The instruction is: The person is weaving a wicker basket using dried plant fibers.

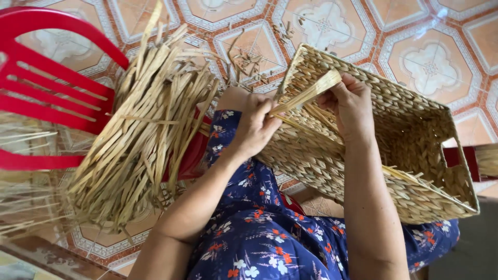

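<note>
A rectangular woven straw basket [410,150] lies tilted on my lap, its open side facing right. My left hand [254,127] pinches the near end of a flat dried straw strip [306,94] against the basket's near rim. My right hand [353,103] grips the same strip higher up, its fingers curled over the rim and the strip fanning out above them. Loose strip ends stick out inside the basket.
A thick bundle of dried straw strips [140,129] hangs over a red plastic chair [46,88] at my left. Short straw scraps [249,57] litter the patterned tile floor [430,62]. My blue flowered clothing [259,233] covers my knees.
</note>
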